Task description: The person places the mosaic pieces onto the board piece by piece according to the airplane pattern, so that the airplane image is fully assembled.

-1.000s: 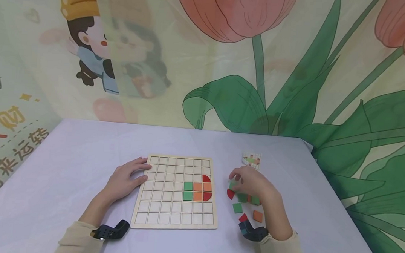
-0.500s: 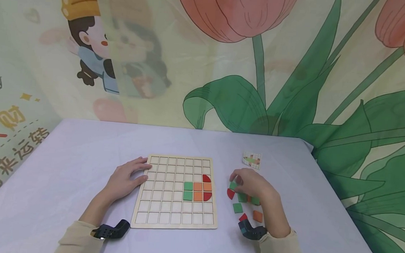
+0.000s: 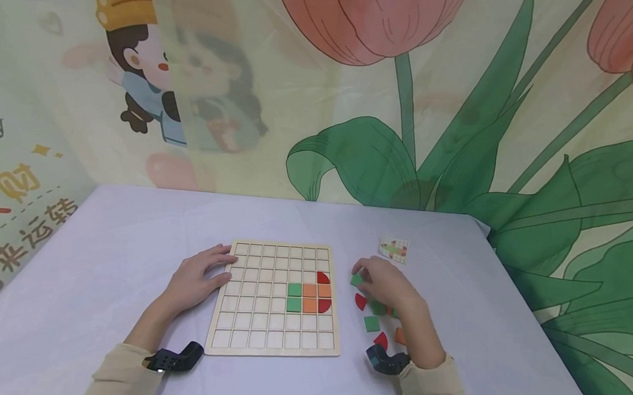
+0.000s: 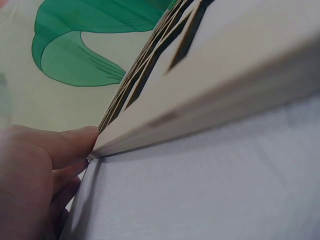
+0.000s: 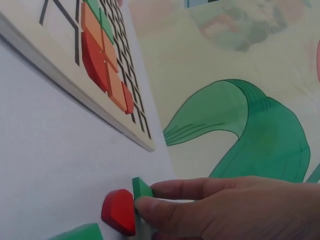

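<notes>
My right hand [image 3: 389, 281] pinches a green square tile [image 5: 141, 187] between thumb and fingers, right of the wooden grid board [image 3: 225, 338]. In the right wrist view, that tile is tilted on edge close behind a red rounded piece [image 5: 118, 211]. My left hand [image 3: 196, 280] rests at the board's left edge, its fingertips [image 4: 90, 136] touching the frame. Set in the board's right-hand cells are green squares [image 3: 294, 296], orange squares [image 3: 309, 297] and red quarter-round pieces [image 3: 324, 305].
Under and below my right hand lie loose pieces: a green square [image 3: 371, 323], a red quarter-round [image 3: 381, 340], a partly covered orange square [image 3: 400, 335] and several others. A small pattern card [image 3: 394, 249] lies beyond that hand. A printed cloth hangs behind the table.
My right hand has shifted slightly left and away from me, bringing the green tile out from the pile toward the board. The left hand has stayed at the board's edge.
</notes>
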Tool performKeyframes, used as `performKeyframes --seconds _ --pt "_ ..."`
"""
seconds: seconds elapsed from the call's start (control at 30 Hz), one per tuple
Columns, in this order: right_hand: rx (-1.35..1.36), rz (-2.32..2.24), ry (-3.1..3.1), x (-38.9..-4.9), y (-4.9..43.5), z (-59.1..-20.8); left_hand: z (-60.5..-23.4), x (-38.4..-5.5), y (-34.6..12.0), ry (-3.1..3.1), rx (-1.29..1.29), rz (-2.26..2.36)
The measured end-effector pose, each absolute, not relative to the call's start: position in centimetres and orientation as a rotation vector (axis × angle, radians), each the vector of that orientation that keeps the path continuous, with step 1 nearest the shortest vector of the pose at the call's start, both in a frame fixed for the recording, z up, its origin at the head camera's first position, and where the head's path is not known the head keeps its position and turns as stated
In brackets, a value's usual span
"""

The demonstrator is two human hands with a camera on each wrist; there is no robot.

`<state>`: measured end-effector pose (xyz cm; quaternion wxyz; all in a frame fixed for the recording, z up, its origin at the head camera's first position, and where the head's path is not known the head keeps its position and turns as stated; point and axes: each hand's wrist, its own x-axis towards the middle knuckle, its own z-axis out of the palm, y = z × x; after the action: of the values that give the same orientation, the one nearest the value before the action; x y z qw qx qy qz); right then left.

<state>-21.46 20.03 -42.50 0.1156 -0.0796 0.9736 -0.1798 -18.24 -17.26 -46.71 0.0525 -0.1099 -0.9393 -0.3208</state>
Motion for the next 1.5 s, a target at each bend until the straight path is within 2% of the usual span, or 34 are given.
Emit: performKeyframes --seconds 0.4,0.7,1.0,1.23,1.5 --pt "-0.202 -0.598 2.870 -21.7 18.6 -42.9 -46.5 -18.0 -17.7 -2.862 -0.326 -0.973" --pt "-0.334 -0.593 2.911 -21.5 18.0 -43.0 -46.3 -17.8 -18.1 -2.863 -0.318 -0.979" --pt "-0.268 -0.557 2.962 -21.6 17.8 -42.7 -46.8 -17.9 -17.9 -2.843 -0.320 -0.987" --pt "-0.390 -0.620 2.984 -21.1 16.8 -41.1 -46.7 -18.1 -17.0 -2.839 -0.290 -1.019" --pt "-0.640 -0.693 2.939 -20.7 12.8 -39.3 -46.4 -18.0 -16.9 -2.845 -0.286 -0.989"
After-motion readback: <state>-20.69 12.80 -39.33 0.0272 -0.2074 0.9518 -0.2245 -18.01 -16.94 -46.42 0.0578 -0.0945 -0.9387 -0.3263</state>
